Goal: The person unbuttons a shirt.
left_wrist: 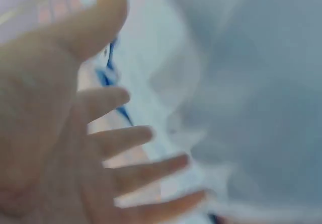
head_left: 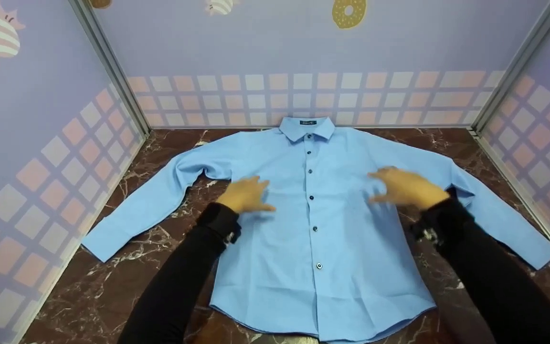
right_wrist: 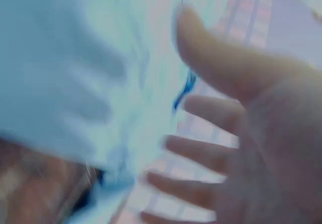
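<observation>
A light blue button-up shirt point(head_left: 284, 248) lies front side up, its collar point(head_left: 307, 130) at the far end and dark buttons down the middle. Both sleeves spread outward; the left-hand one is creased near its elbow. Over the left half of the chest is my left hand point(head_left: 245, 195), fingers spread and holding nothing. My right hand point(head_left: 406, 187) hovers by the other side of the chest, close to the side seam, blurred and likewise bare of any object. In the left wrist view the fingers point(left_wrist: 146, 176) are stretched apart above the cloth. The right wrist view shows similarly extended fingers point(right_wrist: 201, 151).
The shirt lies on a dark brown marbled tabletop point(head_left: 127, 286). Purple panels with a pink and white check band point(head_left: 303, 91) stand at the back and both sides. One cuff point(head_left: 100, 246) reaches near the left panel, the other cuff point(head_left: 540, 253) near the right one.
</observation>
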